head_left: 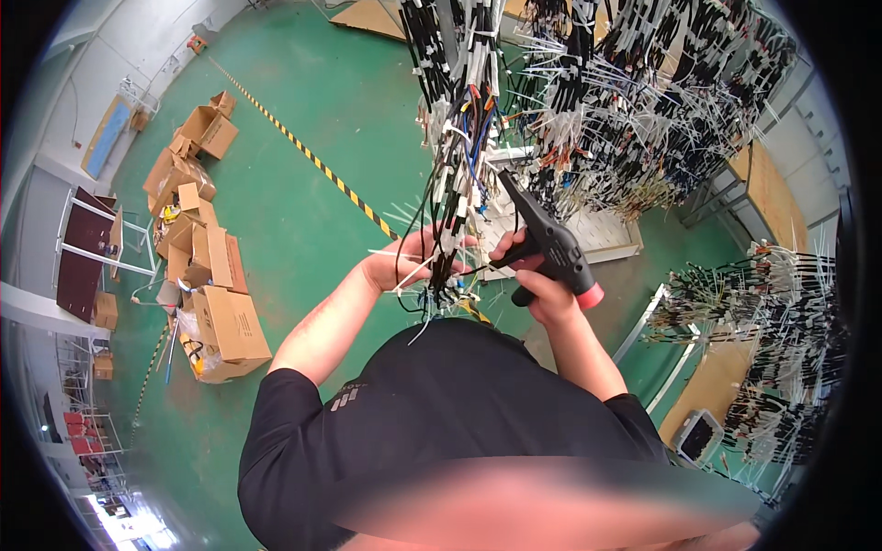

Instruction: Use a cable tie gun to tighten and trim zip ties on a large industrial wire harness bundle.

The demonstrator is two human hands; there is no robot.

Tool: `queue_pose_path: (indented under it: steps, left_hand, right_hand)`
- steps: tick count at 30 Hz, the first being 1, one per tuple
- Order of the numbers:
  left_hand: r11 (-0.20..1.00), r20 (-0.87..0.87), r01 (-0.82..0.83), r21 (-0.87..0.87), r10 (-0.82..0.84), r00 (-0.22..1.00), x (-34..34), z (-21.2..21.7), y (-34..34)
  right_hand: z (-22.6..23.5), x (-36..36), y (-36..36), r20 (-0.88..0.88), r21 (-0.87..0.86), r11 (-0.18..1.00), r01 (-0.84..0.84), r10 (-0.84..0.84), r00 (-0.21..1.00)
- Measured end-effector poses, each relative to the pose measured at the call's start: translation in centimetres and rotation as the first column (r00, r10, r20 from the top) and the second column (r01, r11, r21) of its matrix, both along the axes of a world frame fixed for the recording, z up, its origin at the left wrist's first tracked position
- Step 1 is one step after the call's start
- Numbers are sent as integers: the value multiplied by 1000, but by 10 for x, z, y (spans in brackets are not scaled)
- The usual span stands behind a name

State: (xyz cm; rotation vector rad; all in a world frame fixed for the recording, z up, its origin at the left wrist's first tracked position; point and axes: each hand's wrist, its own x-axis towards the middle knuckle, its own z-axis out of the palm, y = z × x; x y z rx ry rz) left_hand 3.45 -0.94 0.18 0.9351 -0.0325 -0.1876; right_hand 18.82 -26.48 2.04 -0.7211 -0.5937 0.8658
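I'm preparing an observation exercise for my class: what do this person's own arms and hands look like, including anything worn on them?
The left sleeve and right sleeve are short, plain and black, leaving both forearms bare. The left hand and right hand are ungloved, and no watch or bracelet shows on either wrist.

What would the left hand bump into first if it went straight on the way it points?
Most likely the hanging bundle of cables. The left hand points rightward at it and seems to be touching it already, though depth is hard to judge here.
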Motion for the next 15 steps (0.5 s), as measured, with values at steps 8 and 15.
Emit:
queue_pose_path:
  steps: [8, 15]
  left_hand:
    - [987, 9, 104, -126, -104, 995, 38, 3, 26]
    - [935, 73, -88, 345, 66, 995, 86, 18, 1]
  right_hand:
    - [-7, -15, -3, 390, -49, 994, 96, -69, 918]
    - [-49, -48, 6, 773, -181, 893, 412, -130, 621]
